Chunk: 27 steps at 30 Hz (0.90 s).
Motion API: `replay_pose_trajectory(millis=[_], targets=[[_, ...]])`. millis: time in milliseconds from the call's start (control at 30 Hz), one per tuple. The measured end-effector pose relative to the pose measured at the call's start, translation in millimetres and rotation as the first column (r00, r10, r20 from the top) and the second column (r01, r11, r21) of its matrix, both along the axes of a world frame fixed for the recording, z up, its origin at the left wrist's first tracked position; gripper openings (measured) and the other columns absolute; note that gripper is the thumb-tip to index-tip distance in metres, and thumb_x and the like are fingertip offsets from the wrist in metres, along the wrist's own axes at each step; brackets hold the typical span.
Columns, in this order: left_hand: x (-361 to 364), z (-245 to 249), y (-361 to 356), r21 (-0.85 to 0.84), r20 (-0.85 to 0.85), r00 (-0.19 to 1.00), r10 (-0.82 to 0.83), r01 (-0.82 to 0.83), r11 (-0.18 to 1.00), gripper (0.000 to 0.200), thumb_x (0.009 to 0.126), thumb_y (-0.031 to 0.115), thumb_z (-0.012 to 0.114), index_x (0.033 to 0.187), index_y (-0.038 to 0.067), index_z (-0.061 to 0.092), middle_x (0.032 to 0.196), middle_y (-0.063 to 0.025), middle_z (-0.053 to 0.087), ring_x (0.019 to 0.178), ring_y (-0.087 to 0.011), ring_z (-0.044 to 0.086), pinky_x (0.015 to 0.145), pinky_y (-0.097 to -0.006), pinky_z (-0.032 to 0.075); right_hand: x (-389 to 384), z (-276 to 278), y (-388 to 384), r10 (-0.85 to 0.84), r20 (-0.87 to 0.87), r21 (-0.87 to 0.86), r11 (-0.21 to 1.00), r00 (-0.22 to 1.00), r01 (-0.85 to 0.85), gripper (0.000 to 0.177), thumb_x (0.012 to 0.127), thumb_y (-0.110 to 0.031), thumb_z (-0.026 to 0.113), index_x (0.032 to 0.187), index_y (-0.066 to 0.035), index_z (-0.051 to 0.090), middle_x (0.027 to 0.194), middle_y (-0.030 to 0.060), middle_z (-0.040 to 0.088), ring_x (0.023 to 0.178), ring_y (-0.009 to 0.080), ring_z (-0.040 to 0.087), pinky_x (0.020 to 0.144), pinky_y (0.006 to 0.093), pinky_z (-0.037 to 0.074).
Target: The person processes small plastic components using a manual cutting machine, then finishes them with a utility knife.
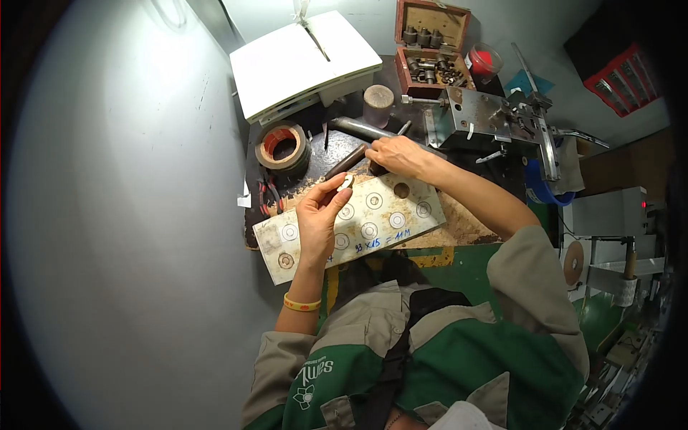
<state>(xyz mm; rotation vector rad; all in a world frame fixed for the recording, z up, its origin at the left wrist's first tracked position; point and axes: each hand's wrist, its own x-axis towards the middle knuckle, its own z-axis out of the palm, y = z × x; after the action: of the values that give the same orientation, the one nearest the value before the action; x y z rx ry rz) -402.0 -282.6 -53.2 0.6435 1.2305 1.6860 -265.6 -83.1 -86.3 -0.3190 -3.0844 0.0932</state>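
Note:
My left hand [320,209] pinches a small pale piece [347,182] between thumb and fingers, just above the far edge of a wooden board [312,226]. Drawn circles, round holes and blue handwriting mark that board. My right hand [398,155] is closed, its fingers pointing down beside a dark round part [375,169] at the board's far edge. What those fingers grip is hidden under them. A brown, handle-like rod [345,163] lies between the two hands. Behind my right hand is a long grey metal bar [362,129].
Rolls of tape [284,148] and red-handled pliers [269,195] lie at the left. A white box-like cover [304,68] stands behind, near a round-topped cylinder [378,106]. At the back right are a wooden box [430,68] of metal parts and a metal fixture [487,115].

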Motion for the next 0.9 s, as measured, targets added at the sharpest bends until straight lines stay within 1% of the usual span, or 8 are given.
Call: replay_pose_trajectory(millis=[67, 133, 167, 233, 300, 367, 500, 900], targets=[[-2, 7, 14, 0.097, -0.007, 0.999, 0.039, -0.038, 0.995, 0.029, 0.085, -0.002, 0.07, 0.113, -0.003, 0.064, 0.12, -0.0137, 0.063, 0.097, -0.0126, 0.062, 0.088, -0.0251, 0.05, 14, 10, 1, -0.001, -0.009, -0.109, 0.994, 1.0, 0.0, 0.015, 0.084, -0.009, 0.054, 0.098, -0.002, 0.058, 0.089, 0.0118, 0.062, 0.086, 0.0301, 0.065, 0.072, 0.0395, 0.054], [-2, 14, 32, 0.152, -0.061, 0.996, 0.058, -0.049, 0.987, 0.025, 0.085, -0.004, 0.069, 0.109, -0.003, 0.063, 0.124, -0.0151, 0.061, 0.099, -0.0134, 0.062, 0.088, -0.0261, 0.051, 34, 14, -3, -0.043, -0.201, -0.199, 0.98, 0.979, 0.002, 0.017, 0.084, -0.009, 0.055, 0.099, -0.003, 0.058, 0.092, 0.0125, 0.061, 0.086, 0.0308, 0.064, 0.074, 0.0396, 0.054], [2, 22, 45, 0.191, -0.064, 0.996, 0.062, -0.049, 0.98, 0.026, 0.084, -0.004, 0.069, 0.109, -0.003, 0.062, 0.124, -0.0153, 0.061, 0.099, -0.0135, 0.062, 0.089, -0.0266, 0.051, 41, 15, -7, -0.039, -0.411, -0.227, 0.972, 0.911, -0.061, 0.019, 0.084, -0.007, 0.059, 0.103, -0.003, 0.058, 0.094, 0.0134, 0.061, 0.087, 0.031, 0.063, 0.074, 0.0389, 0.053], [11, 29, 72, 0.255, -0.111, 0.992, 0.056, -0.026, 0.967, 0.029, 0.084, -0.005, 0.069, 0.111, -0.002, 0.06, 0.123, -0.015, 0.062, 0.1, -0.0139, 0.062, 0.09, -0.0276, 0.052, 56, 31, -19, -0.246, -0.516, -0.364, 0.93, 0.821, 0.05, 0.021, 0.085, -0.006, 0.061, 0.105, -0.003, 0.058, 0.095, 0.0143, 0.061, 0.087, 0.0313, 0.063, 0.074, 0.0382, 0.052], [27, 31, 104, 0.271, -0.283, 0.959, 0.001, 0.079, 0.959, 0.033, 0.085, -0.003, 0.068, 0.116, -0.001, 0.059, 0.121, -0.013, 0.063, 0.105, -0.0165, 0.062, 0.092, -0.03, 0.051, 78, 66, -31, -0.526, -0.511, -0.539, 0.812, 0.68, 0.223, 0.02, 0.087, -0.006, 0.064, 0.106, -0.003, 0.058, 0.094, 0.0128, 0.062, 0.085, 0.0266, 0.065, 0.071, 0.0361, 0.052], [53, 30, 136, 0.25, -0.47, 0.882, -0.029, 0.164, 0.954, 0.036, 0.082, 0.001, 0.071, 0.116, 0.001, 0.061, 0.118, -0.009, 0.065, 0.106, -0.0149, 0.061, 0.094, -0.0301, 0.047, 112, 88, -33, -0.765, -0.467, -0.764, 0.602, 0.444, 0.234, 0.013, 0.095, -0.012, 0.058, 0.104, -0.003, 0.054, 0.094, 0.0089, 0.066, 0.078, 0.0108, 0.065, 0.066, 0.0267, 0.053], [103, 16, 193, 0.19, -0.642, 0.765, -0.05, 0.221, 0.956, 0.039, 0.078, 0.004, 0.076, 0.115, 0.006, 0.065, 0.111, -0.0054, 0.067, 0.105, -0.0167, 0.061, 0.096, -0.0304, 0.044, 175, 130, 2, -0.74, -0.653, -0.735, 0.671, 0.162, 0.101, 0.014, 0.103, -0.012, 0.042, 0.11, 0.0, 0.041, 0.1, 0.0135, 0.066, 0.074, 0.0099, 0.062, 0.069, 0.0233, 0.054], [122, 18, 220, -0.03, -0.752, 0.648, -0.117, 0.144, 0.989, 0.046, 0.073, 0.008, 0.079, 0.115, 0.003, 0.06, 0.115, -0.0098, 0.067, 0.113, -0.0207, 0.062, 0.099, -0.0366, 0.045, 165, 124, 72, -0.68, -0.611, -0.718, 0.692, 0.406, 0.077, 0.018, 0.101, -0.019, 0.049, 0.108, -0.003, 0.045, 0.091, 0.009, 0.067, 0.073, 0.0126, 0.066, 0.066, 0.026, 0.053]])
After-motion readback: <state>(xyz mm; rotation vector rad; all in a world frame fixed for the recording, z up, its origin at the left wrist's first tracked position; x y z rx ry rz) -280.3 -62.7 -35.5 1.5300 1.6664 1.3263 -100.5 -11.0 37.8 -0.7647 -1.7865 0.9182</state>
